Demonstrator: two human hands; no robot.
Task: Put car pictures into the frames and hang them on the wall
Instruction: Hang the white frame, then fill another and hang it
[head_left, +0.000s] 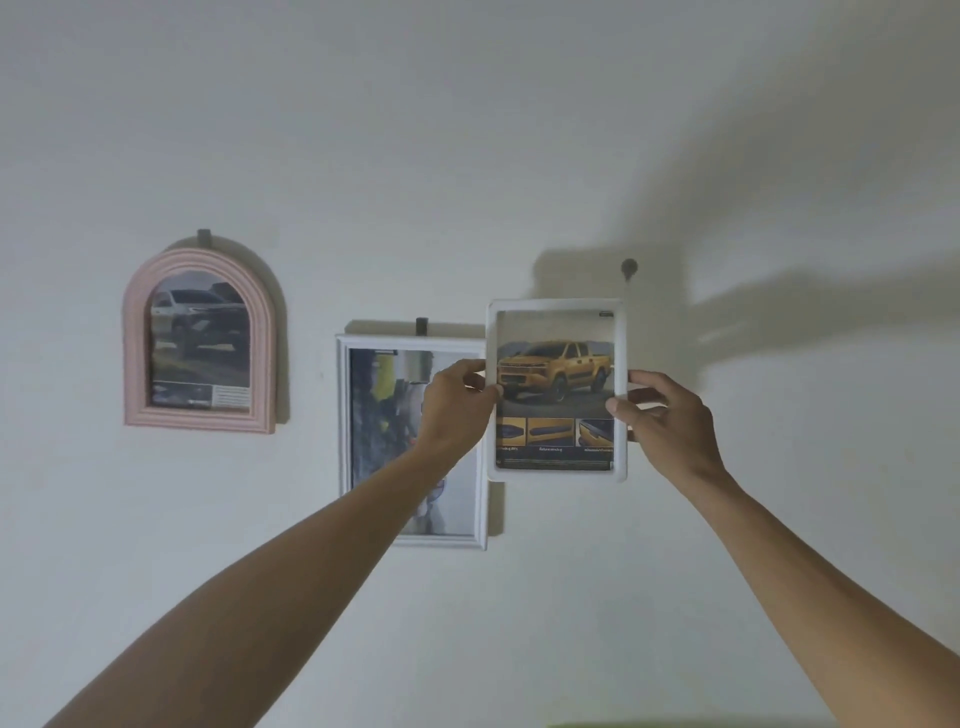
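A small white frame with a yellow pickup picture is held up against the wall. My left hand grips its left edge and my right hand grips its right edge. A dark wall hook sits just above the frame's top right corner, apart from it. A pink arched frame with a grey car picture hangs on a hook at the left. A larger white frame with a picture hangs in the middle, partly hidden by my left arm.
The wall is plain white, with shadows of my arms and the frame at the right. A green strip shows at the bottom edge.
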